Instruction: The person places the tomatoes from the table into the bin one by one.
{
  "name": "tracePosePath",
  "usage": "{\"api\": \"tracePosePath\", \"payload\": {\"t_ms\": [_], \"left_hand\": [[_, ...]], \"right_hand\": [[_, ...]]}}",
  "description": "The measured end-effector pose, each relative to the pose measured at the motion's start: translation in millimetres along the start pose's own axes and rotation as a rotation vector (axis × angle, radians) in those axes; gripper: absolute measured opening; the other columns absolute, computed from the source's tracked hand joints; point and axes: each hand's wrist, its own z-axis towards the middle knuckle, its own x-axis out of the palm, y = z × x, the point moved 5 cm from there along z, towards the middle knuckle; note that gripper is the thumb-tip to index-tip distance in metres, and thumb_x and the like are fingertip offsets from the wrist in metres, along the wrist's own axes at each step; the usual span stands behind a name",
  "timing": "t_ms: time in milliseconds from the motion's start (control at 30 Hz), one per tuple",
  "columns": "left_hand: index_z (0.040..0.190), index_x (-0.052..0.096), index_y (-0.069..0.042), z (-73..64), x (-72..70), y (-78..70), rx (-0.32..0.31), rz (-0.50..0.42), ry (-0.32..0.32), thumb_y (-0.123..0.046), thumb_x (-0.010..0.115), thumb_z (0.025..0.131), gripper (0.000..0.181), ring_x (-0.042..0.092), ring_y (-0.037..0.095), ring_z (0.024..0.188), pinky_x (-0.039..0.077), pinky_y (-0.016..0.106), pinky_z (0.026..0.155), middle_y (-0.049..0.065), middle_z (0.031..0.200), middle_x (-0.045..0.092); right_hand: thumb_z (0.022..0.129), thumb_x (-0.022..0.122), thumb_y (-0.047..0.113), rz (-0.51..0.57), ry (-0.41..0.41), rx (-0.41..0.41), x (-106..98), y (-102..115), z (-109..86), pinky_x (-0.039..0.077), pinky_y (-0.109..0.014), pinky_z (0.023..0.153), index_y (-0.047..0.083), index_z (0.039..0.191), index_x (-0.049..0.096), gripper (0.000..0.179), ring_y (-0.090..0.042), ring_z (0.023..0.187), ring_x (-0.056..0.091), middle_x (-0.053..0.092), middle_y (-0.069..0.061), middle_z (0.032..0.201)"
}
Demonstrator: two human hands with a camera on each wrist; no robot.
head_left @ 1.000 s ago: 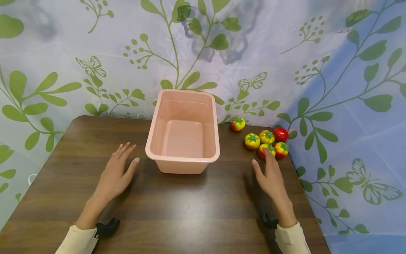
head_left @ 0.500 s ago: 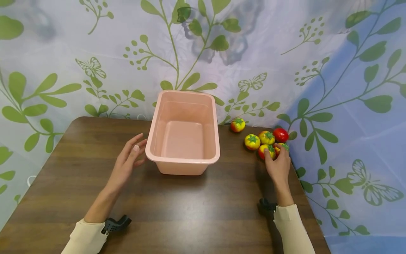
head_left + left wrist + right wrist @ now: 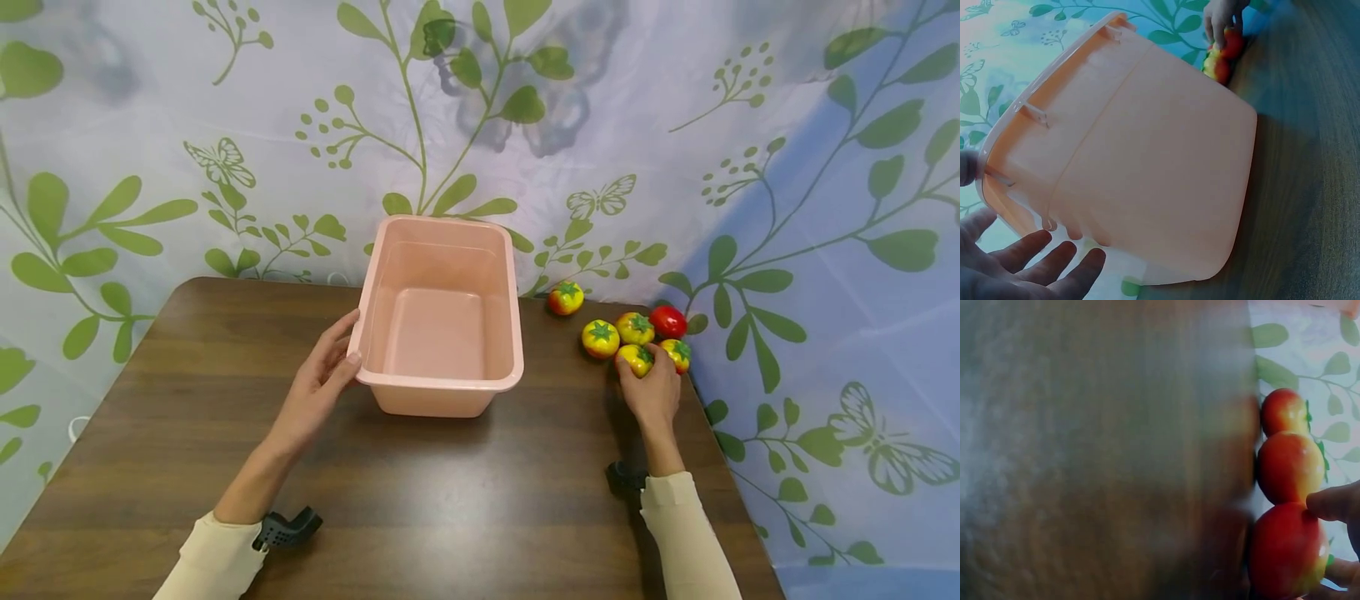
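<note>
My left hand (image 3: 315, 392) is at the near left corner of a pink plastic basin (image 3: 431, 400), thumb and fingertips close to its rim. In the left wrist view its fingers (image 3: 1054, 265) are spread and fairly straight beside the basin's outer wall; contact is hard to tell. At the table's right side, my right hand (image 3: 654, 396) pinches a yellow-red tomato (image 3: 634, 358) with a green star-shaped top, at the front of a cluster. The right wrist view shows the thumb (image 3: 1335, 501) against the nearest large tomato (image 3: 1288, 550); the other fingers are partly cut off.
Around the pinched one lie more tomatoes: a yellow one (image 3: 600, 338), another behind it (image 3: 634, 327), a red one (image 3: 667, 322) and one at the right (image 3: 677, 353). A separate tomato (image 3: 566, 297) sits by the patterned curtain (image 3: 465, 108). The brown wooden table (image 3: 450, 500) spreads in front.
My left hand has moved right and forward to the basin's rim. The right hand has moved forward to the tomatoes, its fingers now around the front one. The basin stays put.
</note>
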Motion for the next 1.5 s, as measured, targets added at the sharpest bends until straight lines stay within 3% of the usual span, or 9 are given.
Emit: {"api": "tracePosePath", "payload": {"t_ms": [33, 267, 500, 733, 900, 1100, 1300, 1500], "left_hand": [[0.170, 0.032, -0.019, 0.2, 0.3, 0.3, 0.002, 0.009, 0.003, -0.014, 0.048, 0.115, 0.058, 0.060, 0.005, 0.134, 0.056, 0.017, 0.102, 0.009, 0.158, 0.053], [0.169, 0.034, -0.020, 2.0, 0.7, 1.4, -0.014, 0.043, 0.014, -0.016, 0.048, 0.115, 0.056, 0.056, 0.004, 0.138, 0.053, 0.015, 0.104, 0.029, 0.166, 0.040], [0.170, 0.033, -0.020, 1.9, 1.2, 2.4, -0.024, 0.040, 0.021, -0.017, 0.047, 0.116, 0.056, 0.058, 0.004, 0.136, 0.055, 0.019, 0.103, 0.029, 0.165, 0.039], [0.170, 0.033, -0.021, 1.6, 2.0, 3.8, -0.021, 0.041, 0.018, -0.017, 0.047, 0.116, 0.056, 0.060, 0.006, 0.134, 0.056, 0.020, 0.103, 0.021, 0.163, 0.045], [0.170, 0.033, -0.021, 1.4, 2.1, 4.3, -0.022, 0.036, 0.015, -0.017, 0.046, 0.116, 0.056, 0.059, 0.005, 0.134, 0.056, 0.018, 0.102, 0.025, 0.165, 0.042], [0.170, 0.032, -0.023, 2.0, 2.6, 4.5, -0.024, 0.029, 0.020, -0.018, 0.046, 0.116, 0.056, 0.058, 0.005, 0.136, 0.055, 0.018, 0.103, 0.029, 0.166, 0.039], [0.170, 0.031, -0.023, 1.8, 2.0, 5.8, -0.025, 0.037, 0.016, -0.019, 0.045, 0.116, 0.056, 0.056, 0.013, 0.140, 0.055, 0.017, 0.102, 0.027, 0.168, 0.038], [0.171, 0.031, -0.023, 2.2, 1.5, 5.4, -0.028, 0.036, 0.020, -0.019, 0.045, 0.116, 0.056, 0.056, 0.005, 0.137, 0.054, 0.016, 0.103, 0.028, 0.168, 0.037]], "right_hand": [[0.101, 0.069, 0.046, 0.003, 0.005, 0.003, 1, -1, 0.0, 0.036, -0.066, 0.119, 0.006, 0.157, 0.049, 0.071, -0.051, 0.140, 0.049, 0.056, -0.026, 0.154], [0.101, 0.072, 0.043, 0.035, 0.024, 0.017, 6, -6, 0.4, 0.035, -0.069, 0.121, 0.005, 0.157, 0.046, 0.073, -0.049, 0.143, 0.049, 0.052, -0.027, 0.156], [0.099, 0.074, 0.041, 0.054, 0.007, 0.010, 6, -9, -0.7, 0.036, -0.067, 0.121, 0.005, 0.155, 0.047, 0.071, -0.048, 0.142, 0.050, 0.053, -0.027, 0.154], [0.099, 0.075, 0.041, 0.066, 0.005, 0.016, 4, -9, -2.6, 0.035, -0.067, 0.122, 0.005, 0.155, 0.047, 0.072, -0.048, 0.142, 0.049, 0.053, -0.028, 0.154], [0.099, 0.074, 0.044, 0.077, -0.003, 0.016, 1, -6, -3.1, 0.035, -0.066, 0.123, 0.006, 0.155, 0.047, 0.073, -0.048, 0.143, 0.050, 0.054, -0.027, 0.154], [0.097, 0.076, 0.045, 0.121, -0.032, -0.005, -14, 11, -8.5, 0.035, -0.065, 0.123, 0.007, 0.155, 0.049, 0.074, -0.046, 0.141, 0.052, 0.056, -0.024, 0.154], [0.095, 0.080, 0.046, 0.187, -0.071, -0.074, -33, 42, -16.3, 0.038, -0.064, 0.120, 0.013, 0.153, 0.053, 0.072, -0.043, 0.136, 0.054, 0.059, -0.020, 0.152], [0.094, 0.082, 0.043, 0.259, -0.086, -0.136, -49, 76, -28.2, 0.044, -0.057, 0.116, 0.016, 0.153, 0.053, 0.071, -0.036, 0.131, 0.055, 0.059, -0.016, 0.151]]}}
